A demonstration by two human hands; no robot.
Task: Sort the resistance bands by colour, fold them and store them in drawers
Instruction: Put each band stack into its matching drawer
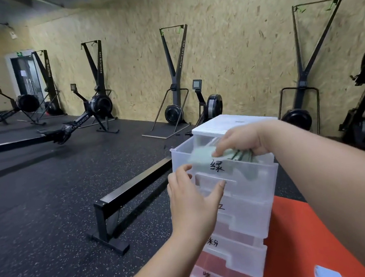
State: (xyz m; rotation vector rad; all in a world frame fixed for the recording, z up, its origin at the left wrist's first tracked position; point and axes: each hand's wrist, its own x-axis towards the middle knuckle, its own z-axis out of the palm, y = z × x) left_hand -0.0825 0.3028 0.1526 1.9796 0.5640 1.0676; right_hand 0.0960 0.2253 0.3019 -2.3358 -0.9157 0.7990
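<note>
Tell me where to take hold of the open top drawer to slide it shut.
Grip the top drawer at the handle recess centred in its front wall, coming from the front. The drawer juts out toward you, and the right hand holding green bands occupies its open top.

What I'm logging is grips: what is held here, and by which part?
The right hand grips the folded pale green resistance bands near their right end, over the open translucent drawer; the left hand touches its front.

You're in a gym, ski machines (pixel 174 114) standing along your chipboard wall (pixel 233 40), rowing machines (pixel 100 104) stretched out before them, speckled black rubber floor (pixel 36 213) all round you.
</note>
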